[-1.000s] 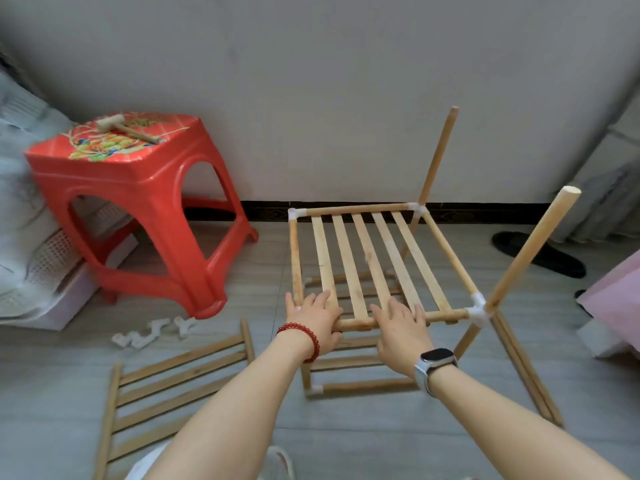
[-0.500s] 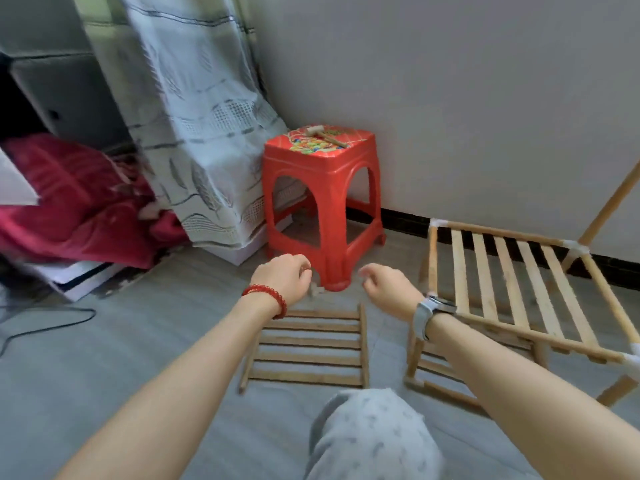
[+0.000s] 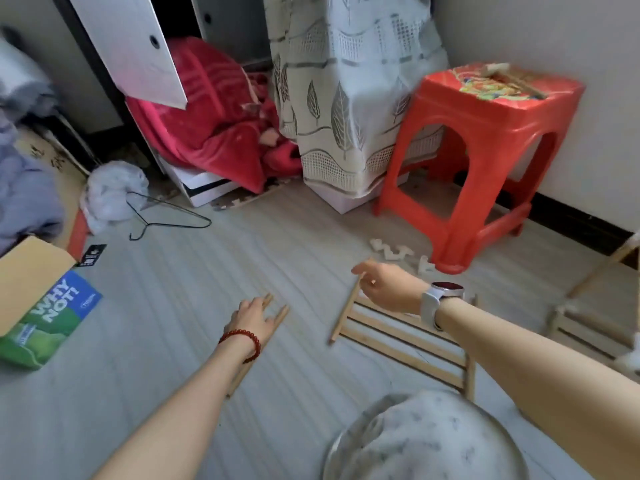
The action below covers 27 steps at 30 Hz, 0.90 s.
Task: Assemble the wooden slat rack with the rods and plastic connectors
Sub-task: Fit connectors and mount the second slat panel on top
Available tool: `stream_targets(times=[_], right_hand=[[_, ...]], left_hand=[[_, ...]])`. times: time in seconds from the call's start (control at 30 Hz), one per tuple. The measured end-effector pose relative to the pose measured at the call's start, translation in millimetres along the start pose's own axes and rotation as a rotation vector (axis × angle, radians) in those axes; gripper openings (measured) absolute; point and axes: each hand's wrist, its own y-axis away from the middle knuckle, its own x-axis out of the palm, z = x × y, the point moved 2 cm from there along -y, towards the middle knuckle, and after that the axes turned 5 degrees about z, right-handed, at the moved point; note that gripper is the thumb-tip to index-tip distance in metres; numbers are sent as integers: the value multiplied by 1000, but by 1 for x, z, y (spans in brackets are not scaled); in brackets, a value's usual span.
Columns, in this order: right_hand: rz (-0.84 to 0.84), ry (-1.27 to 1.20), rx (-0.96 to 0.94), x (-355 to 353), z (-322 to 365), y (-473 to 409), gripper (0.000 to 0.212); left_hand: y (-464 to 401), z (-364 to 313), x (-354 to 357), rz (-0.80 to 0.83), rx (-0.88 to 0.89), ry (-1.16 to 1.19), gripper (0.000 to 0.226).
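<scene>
The left hand is lying spread over the wooden rods, whose long axes are running away rightward. The right hand is hovering loosely curled, empty, above the slat panel.

floor: grey planks
slat panel: flat, lower right
rods: 2, side by side, centre
plastic connectors: beside red stool
wire hanger: left
green box: far left

Pale grey plank floor fills the frame. A red plastic stool stands at upper right against a plain white wall. A leaf-patterned curtain hangs at top centre, with an open white cabinet door at upper left.
</scene>
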Motion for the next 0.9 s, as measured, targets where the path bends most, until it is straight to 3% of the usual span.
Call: stream_targets(times=[0.13, 0.3, 0.43, 0.53, 0.63, 0.77, 0.9], right_hand=[[207, 76, -28, 54, -14, -62, 48], [297, 19, 69, 118, -64, -129, 48], [335, -42, 160, 152, -97, -144, 46], [366, -58, 203, 162, -111, -142, 45], [357, -69, 251, 160, -116, -137, 44], [294, -86, 270, 132, -108, -119, 38], [15, -343, 244, 71, -91, -79, 30]], left_hand=[[-49, 49, 54, 93, -123, 22, 70], [-129, 86, 104, 215, -280, -251, 83], [-168, 108, 129, 154, -351, -241, 83], [-171, 104, 140, 53, -262, -314, 55], [-163, 89, 149, 107, -202, -251, 30], [-145, 30, 136, 98, -10, -163, 29], [-103, -74, 97, -35, 308, -147, 28]])
